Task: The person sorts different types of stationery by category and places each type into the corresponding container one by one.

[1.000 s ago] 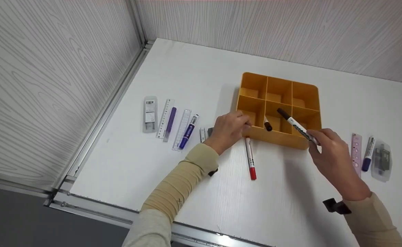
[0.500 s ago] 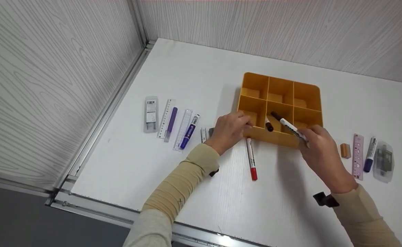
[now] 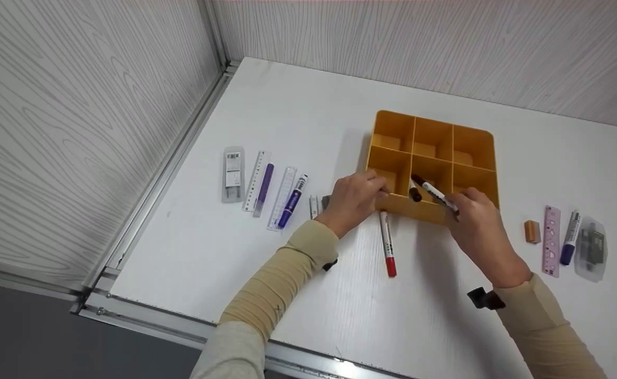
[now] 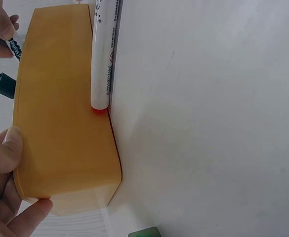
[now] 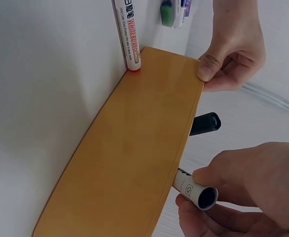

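An orange six-compartment box (image 3: 419, 210) stands on the white table in the head view. My left hand (image 3: 358, 200) grips its front rim near the left corner, thumb on the outer wall in the left wrist view. Between thumb and fingers, my right hand (image 3: 477, 226) pinches a black whiteboard marker (image 3: 435, 193) by its white end. The dark cap points down into the front middle compartment. A second black marker (image 3: 415, 190) leans there, its capped end poking over the front rim. In front of the box lies a red whiteboard marker (image 3: 387, 245), its far end close to the wall.
Left of the box lie a clear case (image 3: 233, 176), two clear rulers, a purple pen (image 3: 264, 189) and a purple marker (image 3: 292, 201). To the right are an orange-sleeved eraser (image 3: 532, 231), a pink ruler (image 3: 551, 242), a blue marker (image 3: 570, 238) and another clear case (image 3: 591, 250).
My right hand has moved left and slightly up, carrying the black marker lower into the front middle compartment. The eraser has come into sight. My left hand keeps its hold on the box.
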`<act>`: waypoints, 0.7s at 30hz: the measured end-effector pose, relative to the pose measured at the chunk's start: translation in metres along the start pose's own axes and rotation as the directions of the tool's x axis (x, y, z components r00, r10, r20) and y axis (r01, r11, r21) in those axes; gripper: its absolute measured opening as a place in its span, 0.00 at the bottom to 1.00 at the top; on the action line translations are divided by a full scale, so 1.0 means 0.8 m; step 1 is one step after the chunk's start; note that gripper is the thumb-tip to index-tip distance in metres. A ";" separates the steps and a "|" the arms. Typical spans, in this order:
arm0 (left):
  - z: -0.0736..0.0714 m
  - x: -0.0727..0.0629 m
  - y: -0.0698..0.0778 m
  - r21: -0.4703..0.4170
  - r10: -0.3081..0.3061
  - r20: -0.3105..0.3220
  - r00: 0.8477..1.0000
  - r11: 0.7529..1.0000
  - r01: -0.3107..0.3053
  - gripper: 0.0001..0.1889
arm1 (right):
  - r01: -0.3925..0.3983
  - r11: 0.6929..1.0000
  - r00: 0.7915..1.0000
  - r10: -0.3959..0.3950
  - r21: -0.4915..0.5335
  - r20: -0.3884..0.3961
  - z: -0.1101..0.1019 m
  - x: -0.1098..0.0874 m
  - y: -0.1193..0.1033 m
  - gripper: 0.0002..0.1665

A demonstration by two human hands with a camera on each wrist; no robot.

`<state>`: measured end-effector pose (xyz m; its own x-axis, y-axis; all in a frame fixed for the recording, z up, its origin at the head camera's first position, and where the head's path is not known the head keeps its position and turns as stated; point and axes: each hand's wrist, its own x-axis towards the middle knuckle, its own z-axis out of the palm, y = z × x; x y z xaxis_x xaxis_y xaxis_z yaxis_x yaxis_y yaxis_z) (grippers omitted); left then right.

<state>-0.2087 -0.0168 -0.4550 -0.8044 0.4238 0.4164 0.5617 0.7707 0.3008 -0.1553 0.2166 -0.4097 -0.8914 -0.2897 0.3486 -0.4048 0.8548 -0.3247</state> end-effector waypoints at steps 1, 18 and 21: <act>0.000 0.000 0.000 0.003 -0.003 0.005 1.000 1.000 0.003 0.05 | -0.001 1.000 1.000 0.001 0.005 0.003 0.001 0.001 -0.001 0.10; 0.001 -0.001 -0.001 -0.022 0.000 -0.004 1.000 1.000 0.000 0.05 | -0.039 0.997 0.998 0.036 0.065 0.048 0.016 0.016 -0.014 0.10; 0.000 -0.002 -0.001 -0.030 0.006 -0.011 1.000 1.000 -0.006 0.05 | -0.025 0.998 0.999 0.023 0.059 0.033 0.020 0.017 -0.014 0.12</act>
<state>-0.2083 -0.0179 -0.4562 -0.7989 0.4229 0.4277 0.5722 0.7535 0.3237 -0.1661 0.1962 -0.4154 -0.9067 -0.2837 0.3121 -0.3937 0.8347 -0.3850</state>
